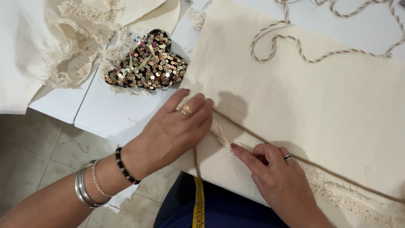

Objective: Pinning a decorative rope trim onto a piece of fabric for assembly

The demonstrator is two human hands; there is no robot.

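Note:
A large piece of cream fabric (320,97) with a frayed fringe along its near edge lies on a white table (109,114). A brown cord (320,166) runs along that fringe. My left hand (177,128) presses down on the cord and the fabric's near-left corner, fingers together. My right hand (274,173) rests on the fringed edge a little to the right, its forefinger pointing left along the fringe and touching it. A loop of the cord hangs down between the two hands.
A sequined heart-shaped pincushion (147,63) stuck with pins sits on the table left of the fabric. Frayed cream cloth scraps (76,46) lie at far left. A twisted two-tone rope (295,42) curls across the fabric's top. A yellow tape measure (198,204) hangs at my front.

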